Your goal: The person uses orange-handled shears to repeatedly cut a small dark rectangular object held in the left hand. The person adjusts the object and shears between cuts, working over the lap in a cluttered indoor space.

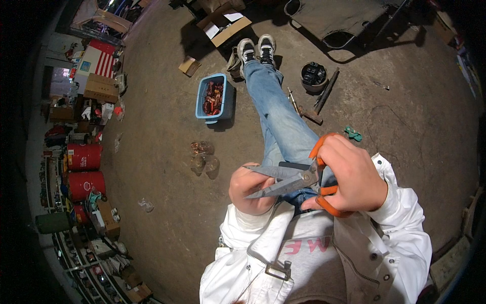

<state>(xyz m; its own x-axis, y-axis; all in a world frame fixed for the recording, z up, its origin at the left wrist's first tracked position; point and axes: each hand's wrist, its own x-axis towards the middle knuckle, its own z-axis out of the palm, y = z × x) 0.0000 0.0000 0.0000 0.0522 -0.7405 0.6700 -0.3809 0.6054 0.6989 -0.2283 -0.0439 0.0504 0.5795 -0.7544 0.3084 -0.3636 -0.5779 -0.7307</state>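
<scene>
Large metal shears (306,178) with orange handles are in my right hand (349,175), its fingers wrapped round the handles; the blades are partly open and point left. My left hand (247,188) is curled beside the blade tips, behind them; whatever it may hold is hidden. A dark flat object (291,165) lies behind the shears, partly covered, over my jeans (273,111). My legs are stretched out on the floor.
On the concrete floor (167,116) are a blue tub (215,120) of copper-coloured parts, several small clumps (202,148), a bucket (314,87) of black parts, a hammer (312,115), a metal bar (328,90), a green glove (353,133), open cartons (230,35), a black metal frame (349,15), red drums (83,157) and cluttered shelves (83,263).
</scene>
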